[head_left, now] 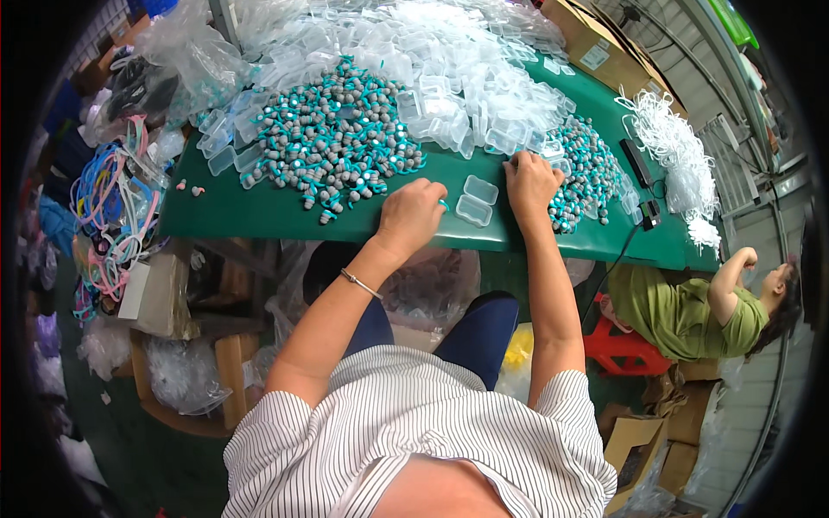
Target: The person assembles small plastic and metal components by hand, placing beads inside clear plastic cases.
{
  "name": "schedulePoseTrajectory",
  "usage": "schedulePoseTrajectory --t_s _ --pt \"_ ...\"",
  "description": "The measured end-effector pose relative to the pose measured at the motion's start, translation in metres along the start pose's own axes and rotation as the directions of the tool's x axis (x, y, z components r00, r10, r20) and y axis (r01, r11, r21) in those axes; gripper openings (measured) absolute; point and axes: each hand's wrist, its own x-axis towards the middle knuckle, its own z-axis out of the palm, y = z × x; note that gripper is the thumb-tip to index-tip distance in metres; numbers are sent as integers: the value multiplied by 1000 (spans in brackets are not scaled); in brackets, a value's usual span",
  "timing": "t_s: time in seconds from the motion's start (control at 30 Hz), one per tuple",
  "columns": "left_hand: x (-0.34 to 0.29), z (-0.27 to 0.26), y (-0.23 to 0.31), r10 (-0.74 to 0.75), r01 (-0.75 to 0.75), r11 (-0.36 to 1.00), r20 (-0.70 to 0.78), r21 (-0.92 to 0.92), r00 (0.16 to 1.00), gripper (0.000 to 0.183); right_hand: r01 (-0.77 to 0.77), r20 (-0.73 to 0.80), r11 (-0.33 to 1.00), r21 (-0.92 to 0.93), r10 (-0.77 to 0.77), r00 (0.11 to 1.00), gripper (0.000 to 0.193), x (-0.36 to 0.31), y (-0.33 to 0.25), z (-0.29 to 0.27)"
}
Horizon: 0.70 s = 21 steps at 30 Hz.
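Note:
My left hand (410,215) is closed in a pinch at the table's near side, and a small teal end of an earplug (444,205) shows at its fingertips. Just right of it lies a small clear plastic case (474,211), opened flat with lid and base side by side. My right hand (532,185) is beyond the case on the right, fingers bent together at the edge of a smaller earplug pile (591,173); what they grip, if anything, is hidden. A larger heap of grey-and-teal earplugs (332,138) spreads left of my hands.
Many clear cases (449,78) are heaped across the back of the green table (285,216). White cords (669,142) and a black device (636,162) lie at right. Coloured bands (112,216) hang at left. A person in green (691,315) sits at right near a red stool (622,350).

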Motion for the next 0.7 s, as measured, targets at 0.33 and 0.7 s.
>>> schedulePoseTrajectory --t_s 0.33,0.7 --pt "1 7 5 -67 70 966 17 -250 998 13 -12 -54 999 29 14 998 6 -1 -1 5" --pt "13 21 12 -7 2 958 -15 -286 1000 14 328 -74 788 521 -341 937 21 -41 -24 -79"
